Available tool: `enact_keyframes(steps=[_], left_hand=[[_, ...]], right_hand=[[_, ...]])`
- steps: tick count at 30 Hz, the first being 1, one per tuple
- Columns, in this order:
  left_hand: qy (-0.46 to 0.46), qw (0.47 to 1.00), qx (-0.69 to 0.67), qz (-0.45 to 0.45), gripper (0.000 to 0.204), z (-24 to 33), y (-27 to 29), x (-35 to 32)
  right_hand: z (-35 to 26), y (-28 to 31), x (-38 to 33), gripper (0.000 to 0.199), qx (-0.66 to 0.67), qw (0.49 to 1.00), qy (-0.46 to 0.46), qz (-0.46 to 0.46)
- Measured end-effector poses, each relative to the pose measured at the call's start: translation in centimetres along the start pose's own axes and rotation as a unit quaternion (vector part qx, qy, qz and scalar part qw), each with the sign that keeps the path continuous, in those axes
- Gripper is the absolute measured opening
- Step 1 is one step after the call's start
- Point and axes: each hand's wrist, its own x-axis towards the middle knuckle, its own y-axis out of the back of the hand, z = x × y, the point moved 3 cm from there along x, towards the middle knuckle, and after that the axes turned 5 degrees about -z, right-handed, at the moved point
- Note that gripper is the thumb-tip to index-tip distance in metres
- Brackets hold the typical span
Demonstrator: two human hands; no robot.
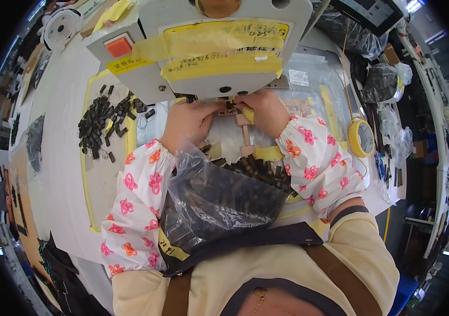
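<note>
Both hands meet beneath the head of a grey machine, at a small copper-coloured part. My left hand comes in from the left, its fingers closed and pointing to that part. My right hand, with yellow tape round a finger, is closed at the part's other side. What the fingertips grip is too small and covered to name. Toward me lies a pinkish, narrow-waisted strip. Nearer still, a clear plastic bag of small dark blocks rests between my forearms, with loose dark blocks at its far edge.
A heap of small black blocks lies on the left, inside a yellow tape outline. The machine carries a red button. A yellow tape roll lies right, near plastic bags. A white fan stands far left.
</note>
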Motion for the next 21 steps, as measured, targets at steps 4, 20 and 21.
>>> enact_keyframes(steps=[4,20,21], left_hand=[[0.027,0.999,0.002,-0.035,0.026,-0.1,0.2,-0.1],[0.005,1.0,0.006,-0.019,0.021,-0.1,-0.2,-0.3],[0.006,1.0,0.002,-0.019,0.02,0.0,-0.2,-0.4]], right_hand=[[0.0,0.0,-0.1,0.02,-0.002,0.999,0.031,-0.04],[-0.8,0.1,0.1,0.016,-0.092,0.99,0.102,-0.01],[-0.8,0.0,0.0,0.017,-0.092,0.99,0.104,-0.014]])
